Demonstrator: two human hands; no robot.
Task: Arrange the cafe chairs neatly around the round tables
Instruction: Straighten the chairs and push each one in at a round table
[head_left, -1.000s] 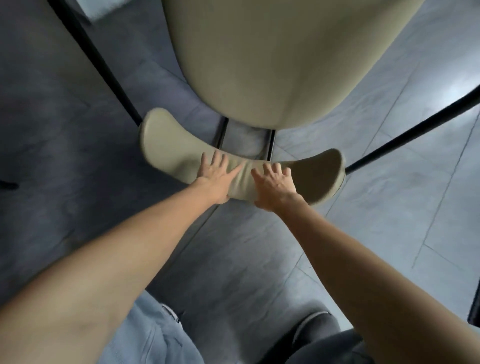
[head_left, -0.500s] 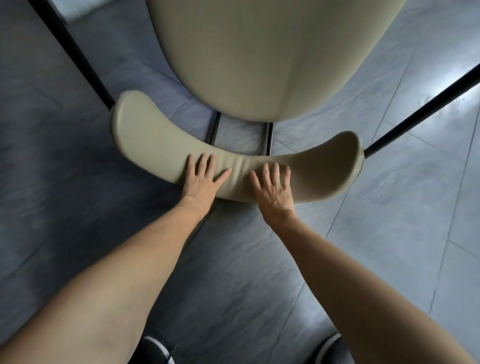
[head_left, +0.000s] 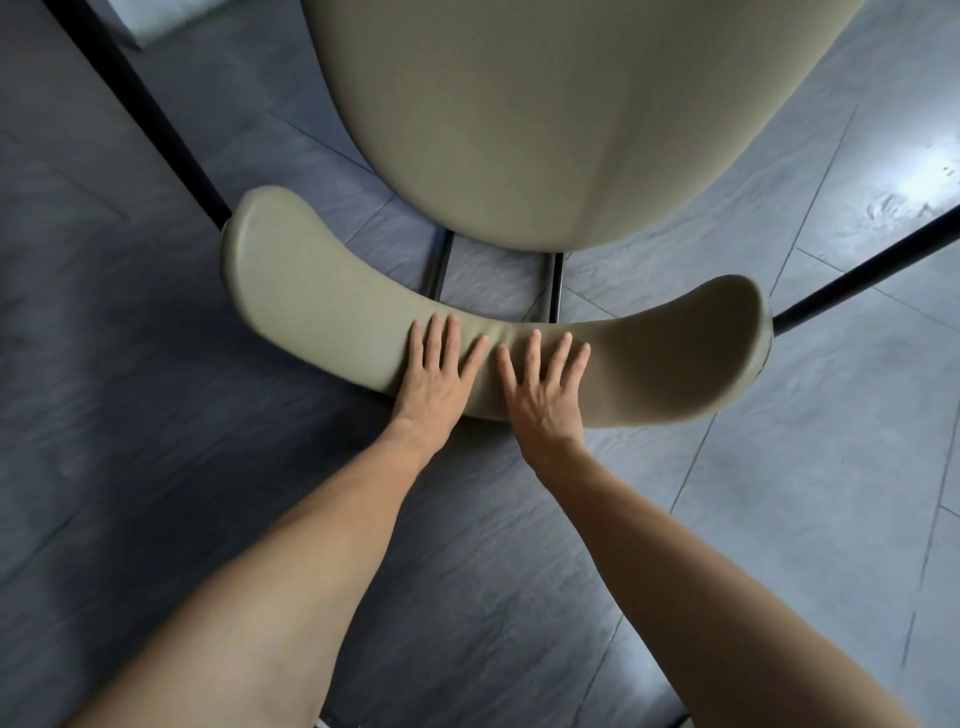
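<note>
A beige cafe chair fills the upper middle of the head view, seen from above. Its curved padded backrest (head_left: 322, 312) arcs across the centre and its seat (head_left: 545, 114) lies beyond. My left hand (head_left: 439, 371) and my right hand (head_left: 545, 387) lie side by side flat on the middle of the backrest, fingers straight and spread, pressing on its outer face. Two thin black struts (head_left: 440, 267) join backrest and seat. No round table is in view.
Black chair legs slant out at the upper left (head_left: 150, 119) and at the right (head_left: 857, 280). Grey tiled floor (head_left: 156, 467) surrounds the chair on all sides, with a bright reflection at the right (head_left: 904, 176).
The backrest and both hands have shifted lower in the view and look larger. My fingers have straightened and spread flatter on the backrest. My feet have dropped out of view.
</note>
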